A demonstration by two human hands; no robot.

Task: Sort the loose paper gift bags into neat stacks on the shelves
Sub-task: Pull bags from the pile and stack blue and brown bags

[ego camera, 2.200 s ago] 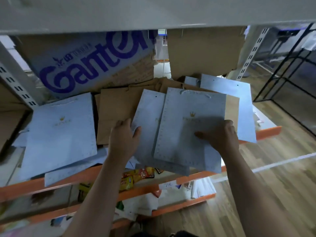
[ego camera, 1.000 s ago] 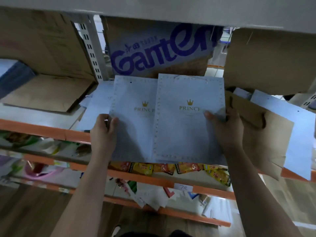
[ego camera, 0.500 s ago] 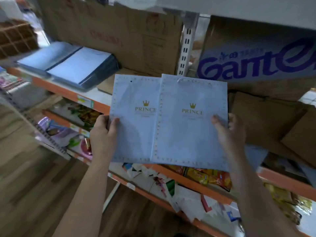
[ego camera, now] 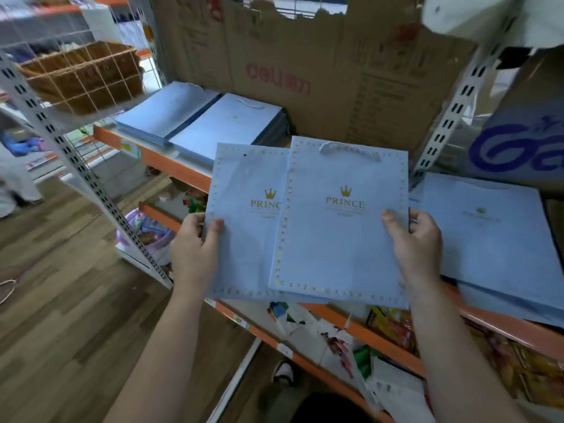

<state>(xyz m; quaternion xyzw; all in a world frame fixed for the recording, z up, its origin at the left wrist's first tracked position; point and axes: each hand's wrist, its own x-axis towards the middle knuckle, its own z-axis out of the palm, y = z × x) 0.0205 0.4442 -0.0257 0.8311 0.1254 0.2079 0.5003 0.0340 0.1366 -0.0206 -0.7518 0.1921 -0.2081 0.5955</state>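
Where bags (ego camera: 335,245) overlap — pale blue, gold crowns.

A wicker basket (ego camera: 81,76) being kept at upper left, a slotted white upright (ego camera: 91,187) being stood beside it, a torn cardboard box (ego camera: 320,71) with red lettering being propped at the back, a blue carton (ego camera: 518,148) being cropped at right, snack packets (ego camera: 393,328) being stored low down, wooden floor (ego camera: 61,315) being shown at left

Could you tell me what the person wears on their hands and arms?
No gloves on the left hand or right hand; both forearms are bare, no sleeve, watch or bracelet in view. A small band on one right finger may be a ring.
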